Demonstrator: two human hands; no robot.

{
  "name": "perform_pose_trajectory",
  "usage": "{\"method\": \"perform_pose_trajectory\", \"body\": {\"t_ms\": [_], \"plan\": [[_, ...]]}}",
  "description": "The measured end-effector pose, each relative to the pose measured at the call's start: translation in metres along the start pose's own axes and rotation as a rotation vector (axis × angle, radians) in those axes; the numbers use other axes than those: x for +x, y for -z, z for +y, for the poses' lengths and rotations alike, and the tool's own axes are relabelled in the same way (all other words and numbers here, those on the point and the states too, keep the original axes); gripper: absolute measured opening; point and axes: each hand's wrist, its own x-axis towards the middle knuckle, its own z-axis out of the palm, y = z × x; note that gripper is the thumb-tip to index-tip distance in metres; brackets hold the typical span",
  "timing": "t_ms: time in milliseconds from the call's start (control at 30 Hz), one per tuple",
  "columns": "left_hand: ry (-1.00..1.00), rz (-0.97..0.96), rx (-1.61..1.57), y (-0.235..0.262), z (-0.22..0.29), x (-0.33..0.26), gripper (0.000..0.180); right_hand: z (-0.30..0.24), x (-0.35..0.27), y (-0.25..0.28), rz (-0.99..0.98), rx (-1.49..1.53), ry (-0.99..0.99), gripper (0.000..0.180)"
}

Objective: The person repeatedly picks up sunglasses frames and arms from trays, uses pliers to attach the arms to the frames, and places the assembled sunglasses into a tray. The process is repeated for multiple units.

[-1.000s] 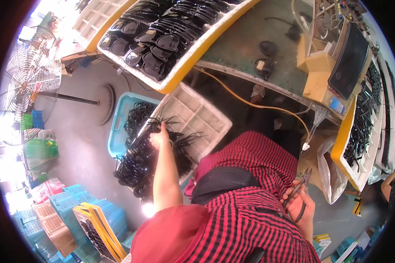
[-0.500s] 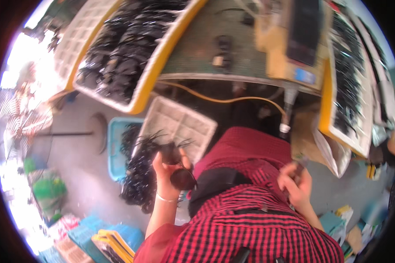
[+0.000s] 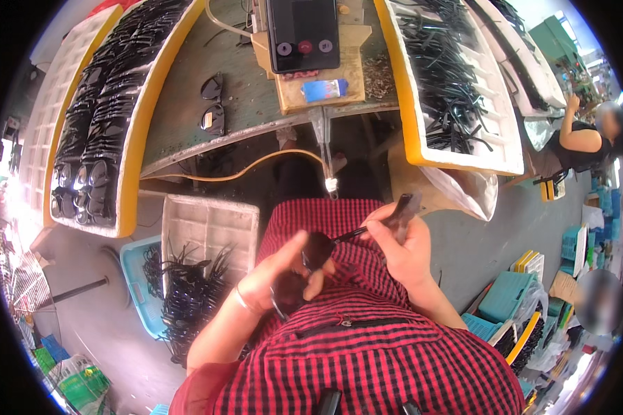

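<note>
Over my lap, my left hand [image 3: 264,278] is closed on a dark sunglasses front [image 3: 318,250], its two round lenses showing between the fingers. My right hand [image 3: 408,254] pinches a slim black temple [image 3: 351,235]. The temple's thin end reaches left to the edge of the upper lens and seems to meet it; whether they are joined I cannot tell. A wider, smoky dark end [image 3: 404,207] sticks up past my right fingers, blurred. On the bench ahead lies another pair of dark sunglasses [image 3: 213,104] with a small pale label on one lens.
A yellow-edged tray of sunglasses fronts [image 3: 133,173] stands left, another tray of black temples [image 3: 414,131] right. A phone [image 3: 303,34] leans above a blue packet [image 3: 324,90]. Lower left, black temples [image 3: 194,304] heap over a white tray [image 3: 211,214] and blue basket [image 3: 133,273]. Someone sits far right.
My view has swung right. My hands have come together over my lap, and the temple in my right hand now reaches the sunglasses front in my left.
</note>
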Motion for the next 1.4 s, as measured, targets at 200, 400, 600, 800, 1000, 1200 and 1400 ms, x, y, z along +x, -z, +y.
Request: {"method": "perform_pose_trajectory", "body": {"t_ms": [200,400,600,800,1000,1200,1400], "plan": [[-0.491,0.235,0.35,-0.002,-0.016,0.003,0.062,0.019,0.019,-0.006,0.114,0.041,-0.114,0.013],[-0.417,0.213,0.401,-0.015,0.006,0.04,0.086,0.019,0.039,-0.011,0.264,-0.081,-0.067,0.011],[-0.45,0.435,0.337,-0.012,0.001,0.068,0.041,0.022,0.041,-0.02,0.225,-0.244,-0.025,0.01],[-0.499,0.407,0.063,-0.022,0.011,0.062,0.031,0.023,0.044,-0.009,0.217,0.128,-0.121,0.014],[-0.567,0.412,0.115,-0.032,0.022,0.064,0.038,0.015,0.051,-0.007,0.19,0.194,-0.117,0.014],[-0.568,0.419,0.16,-0.034,0.026,0.056,0.039,0.013,0.047,-0.008,0.151,0.286,-0.146,0.013],[-0.573,0.411,0.181,-0.032,0.027,0.058,0.04,0.012,0.047,-0.006,0.134,0.345,-0.138,0.015]]}}
